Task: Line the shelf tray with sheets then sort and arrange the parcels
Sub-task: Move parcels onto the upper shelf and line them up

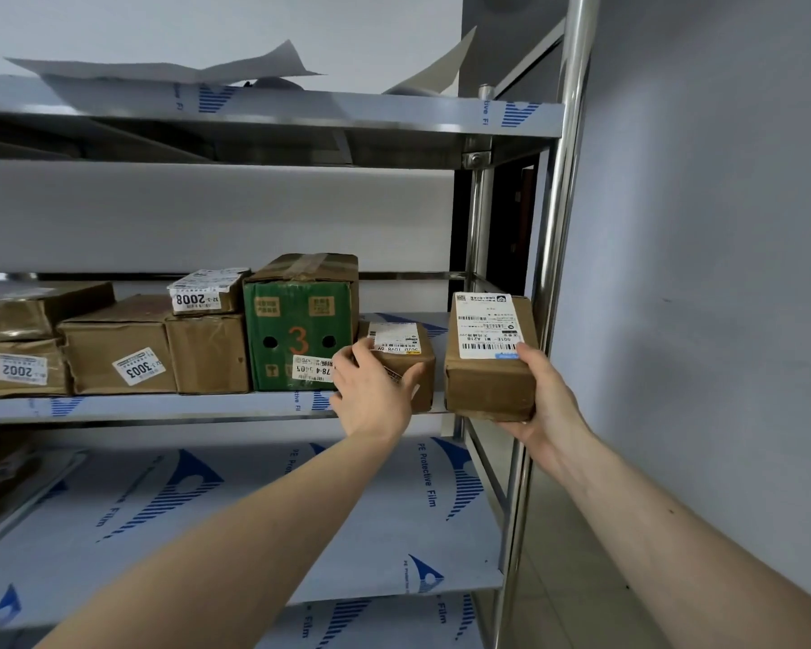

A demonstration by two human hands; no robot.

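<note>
Risk: right hand [541, 395], fingers clamped under the labelled parcel [488, 358], holds it off the shelf edge [160, 407]; left hand [371, 391], fingers wrapped on the small parcel [401, 363], could knock it.

Brown parcels [118, 348] flank a green box [300, 330] (orange "3"); film [394, 508] perhaps blue-striped.

Head view faces the shelf rack [272, 407] closely (perhaps tilted slightly upward).
</note>
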